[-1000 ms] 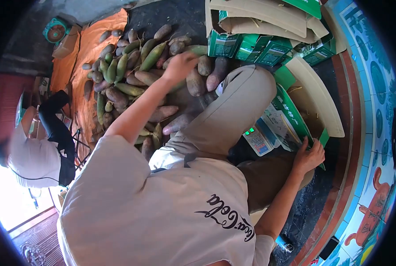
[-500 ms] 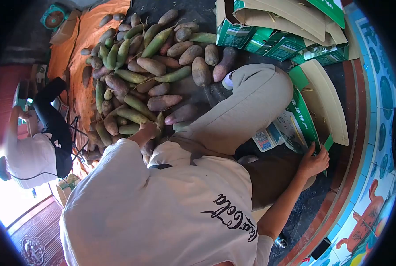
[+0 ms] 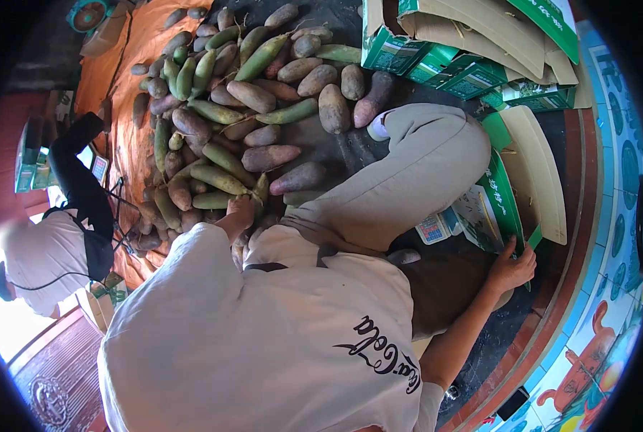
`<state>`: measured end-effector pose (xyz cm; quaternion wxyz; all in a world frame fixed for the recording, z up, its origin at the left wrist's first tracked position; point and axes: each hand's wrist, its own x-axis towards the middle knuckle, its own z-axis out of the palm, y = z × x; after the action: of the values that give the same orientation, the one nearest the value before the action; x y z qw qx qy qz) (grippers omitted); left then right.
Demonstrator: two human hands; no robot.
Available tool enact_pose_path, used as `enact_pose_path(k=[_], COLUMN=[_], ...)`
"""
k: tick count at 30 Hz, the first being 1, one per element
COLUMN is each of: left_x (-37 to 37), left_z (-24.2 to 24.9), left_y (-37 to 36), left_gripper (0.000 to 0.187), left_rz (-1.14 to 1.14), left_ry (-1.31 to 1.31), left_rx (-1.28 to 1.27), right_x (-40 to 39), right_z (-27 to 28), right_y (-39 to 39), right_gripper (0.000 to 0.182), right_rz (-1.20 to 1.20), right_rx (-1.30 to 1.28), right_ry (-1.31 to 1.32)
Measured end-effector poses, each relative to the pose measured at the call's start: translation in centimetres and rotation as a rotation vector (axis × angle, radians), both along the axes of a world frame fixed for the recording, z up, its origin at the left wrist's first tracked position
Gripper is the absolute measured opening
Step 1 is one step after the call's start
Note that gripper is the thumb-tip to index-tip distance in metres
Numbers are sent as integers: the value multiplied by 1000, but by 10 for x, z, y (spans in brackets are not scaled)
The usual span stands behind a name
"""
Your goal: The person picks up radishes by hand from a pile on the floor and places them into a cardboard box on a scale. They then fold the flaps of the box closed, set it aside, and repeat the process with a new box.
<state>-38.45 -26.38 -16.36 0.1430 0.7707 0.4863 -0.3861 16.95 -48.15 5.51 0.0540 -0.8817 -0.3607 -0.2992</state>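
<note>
At the near edge of the pile, my left hand (image 3: pixel 239 212) is closed at the lower end of a green radish (image 3: pixel 261 188); its fingertips are partly hidden. Other long radishes lie close around it, some green, some purplish brown and dirty. On the right, my right hand (image 3: pixel 512 267) grips the near edge of an open green cardboard box (image 3: pixel 505 196), thumb and fingers on either side of the panel. The box's tan flap (image 3: pixel 544 176) stands folded outward.
Several green boxes (image 3: pixel 422 61) with raised flaps stand at the far right. A digital scale (image 3: pixel 433 229) sits partly behind the box. My bent knee (image 3: pixel 472 147) lies between pile and box. Another person (image 3: pixel 44 252) works at the left, beside an orange sheet (image 3: pixel 138 47).
The view has shifted slightly. Both my hands keep about the same places on the radish and the box. The other person's arm has lowered and blurred.
</note>
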Motion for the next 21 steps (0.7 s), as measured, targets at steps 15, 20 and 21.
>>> enact_pose_path(k=[15,20,21], left_x=[31,18,18], left_z=[-23,-91,-97], left_y=[51,59,61], left_gripper=[37,31,29], left_rz=[455,647,728], left_ry=[-76,-166,-171], left_rx=[-58,-50,-110], right_x=[2,2,1], right_z=[-3,-1,-1], right_y=[-3,-3,-3], right_gripper=[29,29,29], right_rz=[15,11,9], right_rx=[-9,-31,-33], right_ry=[-20,5,9])
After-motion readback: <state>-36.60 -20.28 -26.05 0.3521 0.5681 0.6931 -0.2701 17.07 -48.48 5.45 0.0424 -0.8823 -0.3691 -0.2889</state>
